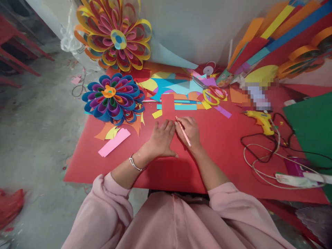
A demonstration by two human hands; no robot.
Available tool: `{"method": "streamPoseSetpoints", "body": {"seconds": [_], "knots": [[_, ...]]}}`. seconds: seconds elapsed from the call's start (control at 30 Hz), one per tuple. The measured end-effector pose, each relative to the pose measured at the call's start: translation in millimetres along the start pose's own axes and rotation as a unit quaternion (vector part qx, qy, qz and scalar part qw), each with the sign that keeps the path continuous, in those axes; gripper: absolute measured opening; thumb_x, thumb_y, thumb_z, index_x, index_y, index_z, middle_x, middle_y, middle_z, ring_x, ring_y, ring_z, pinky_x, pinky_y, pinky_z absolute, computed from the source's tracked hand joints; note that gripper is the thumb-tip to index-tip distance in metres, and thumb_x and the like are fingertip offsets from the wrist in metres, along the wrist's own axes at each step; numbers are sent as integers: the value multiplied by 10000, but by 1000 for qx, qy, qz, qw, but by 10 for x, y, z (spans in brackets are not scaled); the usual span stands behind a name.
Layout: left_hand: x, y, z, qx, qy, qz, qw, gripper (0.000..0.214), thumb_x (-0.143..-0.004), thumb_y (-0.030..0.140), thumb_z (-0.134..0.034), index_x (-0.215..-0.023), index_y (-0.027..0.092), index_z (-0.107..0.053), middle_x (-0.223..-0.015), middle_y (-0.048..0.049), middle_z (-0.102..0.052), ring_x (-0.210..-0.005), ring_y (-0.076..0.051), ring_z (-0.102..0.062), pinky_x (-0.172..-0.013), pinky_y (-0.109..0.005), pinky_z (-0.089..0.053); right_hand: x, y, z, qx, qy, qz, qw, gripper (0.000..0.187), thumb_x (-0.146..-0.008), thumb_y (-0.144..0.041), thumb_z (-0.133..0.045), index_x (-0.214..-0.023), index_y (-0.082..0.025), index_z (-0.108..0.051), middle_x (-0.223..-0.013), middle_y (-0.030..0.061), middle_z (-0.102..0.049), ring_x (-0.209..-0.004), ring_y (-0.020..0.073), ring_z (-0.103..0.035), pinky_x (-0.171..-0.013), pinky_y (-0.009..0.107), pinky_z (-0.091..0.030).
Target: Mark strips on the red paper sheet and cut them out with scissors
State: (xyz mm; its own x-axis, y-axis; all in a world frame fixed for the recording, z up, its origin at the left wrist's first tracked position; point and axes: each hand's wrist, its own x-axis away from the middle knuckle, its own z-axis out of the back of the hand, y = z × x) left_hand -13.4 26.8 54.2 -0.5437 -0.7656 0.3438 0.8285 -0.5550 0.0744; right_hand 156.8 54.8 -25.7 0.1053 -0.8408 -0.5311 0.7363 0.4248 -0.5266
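The right hand (191, 132) is closed around a slim pink pencil (184, 132), its far end angled toward the left. Just beside it, the left hand (162, 140) holds nothing: it lies flat, thumb spread wide, fingertips at the near end of a red paper strip (168, 106). That strip sits on the red tabletop (220, 162), around the middle, pointing away from the person.

Beyond its far end, I see thin blue strips (181, 107) and a scatter of coloured offcuts; scissors (211, 98) with yellow and red handles lie to the right of them. On the left are some pink paper strips (114, 142), and behind those a blue-and-purple looped paper flower (127, 88). A bigger yellow-and-pink paper flower (118, 39) stands farther back.

Over on the right, a yellow glue gun (263, 122) rests among tangled cables (255, 157), near a white power strip (287, 180) and a green sheet (311, 128). Tall coloured strips (269, 34) fan up in the far right corner.

A pale wall (186, 27) backs the table. Left of it spreads grey floor (46, 138), with red plastic furniture (18, 38) at the far side and a crumpled red bag (10, 207) nearer.
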Motion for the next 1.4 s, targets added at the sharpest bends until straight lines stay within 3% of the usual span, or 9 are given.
{"method": "streamPoseSetpoints", "body": {"seconds": [0.3,0.73,1.23,1.4], "knots": [[-4,8,29,-1,-16,4,1000,1404,-754,873,-761,-1739,31,-220,-1806,-256,-182,-1665,-469,-190,-1328,-698,-176,-30,-11,-13,-7,0,11,1000,161,-1030,-255,-634,-1080,-222,-783,-1067,103,-826,-988,270,-732,-937,435,-603],[-18,-18,-60,-5,18,-5,1000,1410,-727,905,-745,-1738,54,-254,-1796,-262,-233,-1651,-485,-212,-1315,-692,-197,-21,-3,-17,-13,8,17,1000,157,-1021,-233,-625,-1052,-212,-777,-1042,104,-826,-971,267,-731,-924,426,-599],[12,-13,-24,-7,19,-3,1000,1368,-735,895,-747,-1719,51,-310,-1793,-265,-243,-1635,-498,-233,-1303,-679,-218,153,-131,119,-9,-24,-7,1000,191,-1036,-264,-599,-1044,-245,-788,-1045,90,-827,-966,256,-728,-932,438,-600],[10,-20,-41,-4,24,-6,1000,1346,-741,879,-759,-1708,47,-330,-1791,-264,-254,-1635,-486,-237,-1303,-680,-213,349,-204,216,-7,-16,17,1000,188,-1034,-243,-597,-1062,-233,-783,-1048,89,-833,-957,247,-745,-921,430,-609]]}}
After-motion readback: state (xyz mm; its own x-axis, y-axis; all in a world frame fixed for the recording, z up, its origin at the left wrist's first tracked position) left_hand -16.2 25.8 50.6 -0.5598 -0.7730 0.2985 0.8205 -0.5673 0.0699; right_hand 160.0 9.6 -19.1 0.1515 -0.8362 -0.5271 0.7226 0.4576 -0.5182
